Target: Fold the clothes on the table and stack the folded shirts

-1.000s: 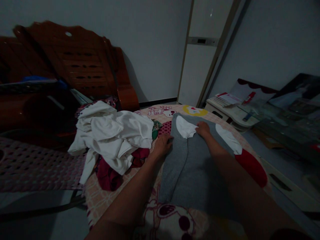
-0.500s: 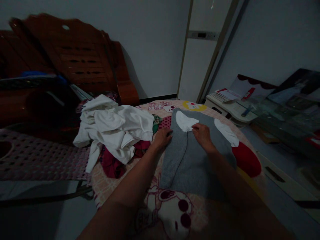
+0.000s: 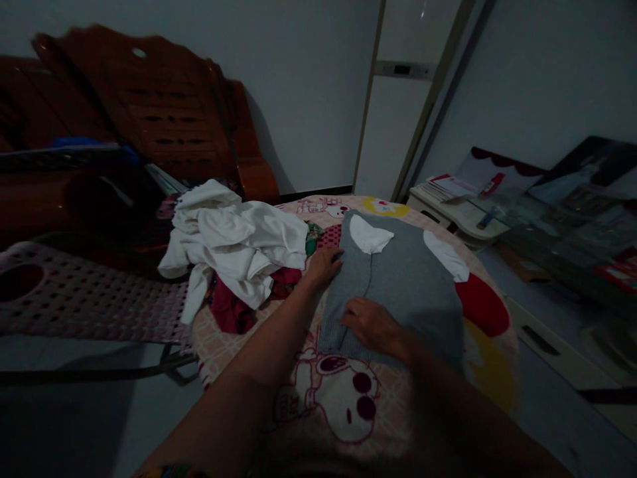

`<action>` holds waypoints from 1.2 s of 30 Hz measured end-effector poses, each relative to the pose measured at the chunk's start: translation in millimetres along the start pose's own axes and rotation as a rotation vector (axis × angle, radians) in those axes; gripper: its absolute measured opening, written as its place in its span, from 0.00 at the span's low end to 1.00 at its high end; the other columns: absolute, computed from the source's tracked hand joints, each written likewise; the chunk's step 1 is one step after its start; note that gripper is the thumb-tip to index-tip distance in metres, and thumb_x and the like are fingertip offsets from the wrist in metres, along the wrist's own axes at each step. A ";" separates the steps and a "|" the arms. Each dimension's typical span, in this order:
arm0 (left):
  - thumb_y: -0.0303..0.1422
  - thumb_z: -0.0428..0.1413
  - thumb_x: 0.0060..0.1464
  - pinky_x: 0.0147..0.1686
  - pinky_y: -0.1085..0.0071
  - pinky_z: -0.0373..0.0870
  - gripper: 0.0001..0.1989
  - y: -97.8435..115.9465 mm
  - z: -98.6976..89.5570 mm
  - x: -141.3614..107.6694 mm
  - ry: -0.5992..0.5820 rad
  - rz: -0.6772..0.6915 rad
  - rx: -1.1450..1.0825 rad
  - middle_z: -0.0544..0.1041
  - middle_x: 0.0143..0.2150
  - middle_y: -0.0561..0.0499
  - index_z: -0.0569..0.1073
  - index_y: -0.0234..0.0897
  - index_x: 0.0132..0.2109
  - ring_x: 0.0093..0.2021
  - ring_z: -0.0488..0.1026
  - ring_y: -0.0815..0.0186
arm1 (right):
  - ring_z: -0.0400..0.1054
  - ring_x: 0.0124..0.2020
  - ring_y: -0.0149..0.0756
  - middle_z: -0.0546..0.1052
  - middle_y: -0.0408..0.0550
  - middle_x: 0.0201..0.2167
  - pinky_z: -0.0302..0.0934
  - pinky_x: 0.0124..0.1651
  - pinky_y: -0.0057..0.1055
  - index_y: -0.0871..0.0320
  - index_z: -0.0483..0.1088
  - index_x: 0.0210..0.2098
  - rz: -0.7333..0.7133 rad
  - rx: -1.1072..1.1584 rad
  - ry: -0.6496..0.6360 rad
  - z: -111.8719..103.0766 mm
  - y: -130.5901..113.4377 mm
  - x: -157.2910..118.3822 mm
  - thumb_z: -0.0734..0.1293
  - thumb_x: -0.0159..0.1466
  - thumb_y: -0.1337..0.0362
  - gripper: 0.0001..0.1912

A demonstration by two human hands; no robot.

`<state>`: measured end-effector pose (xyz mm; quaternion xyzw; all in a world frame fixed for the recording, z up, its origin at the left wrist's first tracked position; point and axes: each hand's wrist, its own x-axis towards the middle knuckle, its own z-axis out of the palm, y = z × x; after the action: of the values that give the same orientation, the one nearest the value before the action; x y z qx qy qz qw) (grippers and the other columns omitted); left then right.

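Observation:
A grey knit garment (image 3: 403, 272) lies folded on a round, patterned cloth-covered table. It has a white collar-like piece (image 3: 368, 234) at the top left and a white piece (image 3: 445, 255) sticking out at its right side. My left hand (image 3: 323, 264) rests at the garment's upper left edge, thumb and fingers slightly apart, not gripping it. Low on the left part, my right hand (image 3: 371, 324) lies over the fabric beside the folded edge, its fingers loosely bent and touching the knit. Its palm side is hidden.
A heap of white clothing (image 3: 233, 239) lies left of the garment, with dark red cloth (image 3: 231, 309) under it. Beyond are a wooden chair (image 3: 159, 113) and a woven lounger (image 3: 99, 292). A low cabinet (image 3: 448, 206) with papers and a glass shelf stand at the right.
My right hand has let go of the white collar piece and come down toward me, onto the lower left of the grey garment. My left hand stays at its left edge.

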<state>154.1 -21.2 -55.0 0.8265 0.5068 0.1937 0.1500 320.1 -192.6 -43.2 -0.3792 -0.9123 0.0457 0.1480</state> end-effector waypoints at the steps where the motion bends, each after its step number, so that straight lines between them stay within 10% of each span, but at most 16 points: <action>1: 0.32 0.56 0.60 0.63 0.66 0.64 0.21 0.3 -0.2 0.2 -0.004 -0.004 0.001 0.75 0.60 0.44 0.75 0.38 0.60 0.60 0.71 0.60 | 0.66 0.39 0.39 0.74 0.48 0.36 0.62 0.40 0.32 0.54 0.75 0.36 -0.014 -0.026 0.012 1.9 -1.1 1.0 0.64 0.62 0.76 0.12; 12: 0.30 0.56 0.59 0.59 0.65 0.68 0.19 -3.7 2.8 1.6 0.066 0.019 -0.057 0.78 0.56 0.44 0.77 0.37 0.57 0.56 0.74 0.59 | 0.68 0.38 0.36 0.75 0.47 0.32 0.62 0.45 0.32 0.57 0.72 0.31 0.000 0.335 0.197 -21.1 5.0 7.4 0.63 0.56 0.78 0.11; 21: 0.30 0.56 0.59 0.59 0.62 0.70 0.17 -1.4 4.8 1.3 0.099 0.014 -0.020 0.80 0.54 0.45 0.78 0.39 0.55 0.56 0.75 0.57 | 0.66 0.34 0.35 0.74 0.45 0.28 0.59 0.41 0.30 0.57 0.69 0.26 0.052 0.273 -0.041 -9.1 -1.6 9.2 0.63 0.53 0.76 0.09; 31: 0.30 0.55 0.60 0.59 0.58 0.71 0.17 -2.3 7.0 -0.2 0.146 0.068 0.021 0.79 0.54 0.43 0.77 0.39 0.54 0.56 0.75 0.56 | 0.68 0.36 0.34 0.78 0.46 0.33 0.59 0.42 0.29 0.58 0.75 0.32 0.107 0.348 -0.006 -14.5 6.6 10.9 0.67 0.60 0.72 0.05; 36: 0.31 0.53 0.62 0.65 0.55 0.65 0.20 17.6 17.5 0.0 0.163 0.290 -0.013 0.70 0.65 0.39 0.73 0.36 0.60 0.65 0.67 0.54 | 0.69 0.35 0.34 0.79 0.46 0.33 0.59 0.41 0.29 0.59 0.76 0.32 0.184 0.358 -0.048 -10.2 5.9 13.5 0.68 0.63 0.71 0.05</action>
<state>176.0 -29.9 -62.6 0.8715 0.3915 0.2830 0.0845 318.2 -179.2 -31.5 -0.4275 -0.8542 0.2296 0.1867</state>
